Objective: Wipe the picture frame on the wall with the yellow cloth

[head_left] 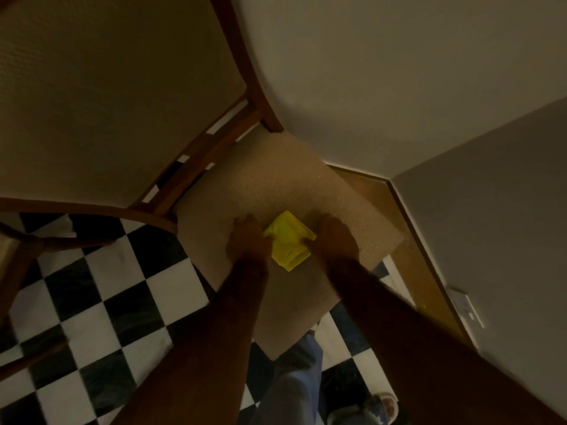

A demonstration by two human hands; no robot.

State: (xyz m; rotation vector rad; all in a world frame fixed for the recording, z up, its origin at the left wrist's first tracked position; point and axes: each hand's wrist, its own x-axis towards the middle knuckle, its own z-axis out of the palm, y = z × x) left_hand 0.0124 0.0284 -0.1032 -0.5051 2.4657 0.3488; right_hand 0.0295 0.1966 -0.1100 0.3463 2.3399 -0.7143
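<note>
One yellow cloth [290,240], folded, lies on the beige padded seat of a wooden chair [276,179], roughly centre of view. Two bare hands on it. Left hand [250,239] at the cloth's 9 o'clock side, fingers curled, thumb pinching the cloth's left edge. Right hand [333,237] at its 3 o'clock side, thumb and fingers pinching the right edge. Both arms run down to 6 o'clock. View is dim and blurred; fingertip detail is hard to read.

One chair fully readable, its backrest rising toward 11 o'clock. A second wooden piece of furniture [46,237] shows at 9 o'clock, only partly in view. Checkered black-and-white floor [101,302] fills 7 to 8 o'clock. Two plain walls [399,72] meet in a corner at 3 o'clock, with a wooden skirting board [405,210] along the base. One white wall socket [466,305] at 4 o'clock. One blue trouser leg [294,378] and one shoe [383,406] at 6 o'clock. No picture frame is in view.
</note>
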